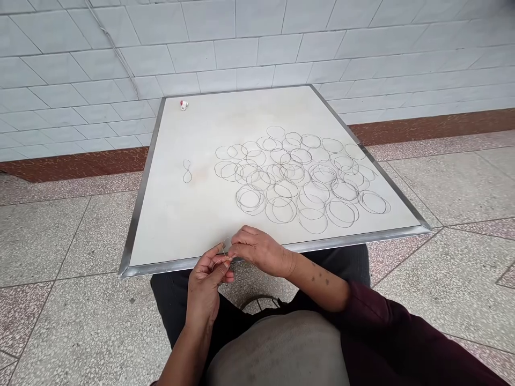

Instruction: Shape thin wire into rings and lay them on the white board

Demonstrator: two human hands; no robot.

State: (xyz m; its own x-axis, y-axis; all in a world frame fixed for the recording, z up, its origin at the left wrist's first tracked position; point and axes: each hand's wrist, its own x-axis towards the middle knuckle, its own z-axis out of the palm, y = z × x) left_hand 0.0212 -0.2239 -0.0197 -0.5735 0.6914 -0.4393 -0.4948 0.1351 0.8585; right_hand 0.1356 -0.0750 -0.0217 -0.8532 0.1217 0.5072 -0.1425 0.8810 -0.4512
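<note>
My left hand [207, 284] and my right hand [257, 249] meet at the near edge of a white board [241, 112] with a metal frame. Between their fingertips they pinch a small loop of thin wire [226, 246]. Beyond my hands, many thin wire rings [281, 209] lie overlapping in a broad cluster. A wire figure-eight [187, 171] lies alone towards the left. Near the far left corner sits a small red-and-white spool [184, 104].
The board's near edge lies over my dark trousers [169, 300]. Speckled tile flooring [68, 241] surrounds it. Behind stands a white tiled wall [80, 69] with a brown band along its base and a thin cable running across it.
</note>
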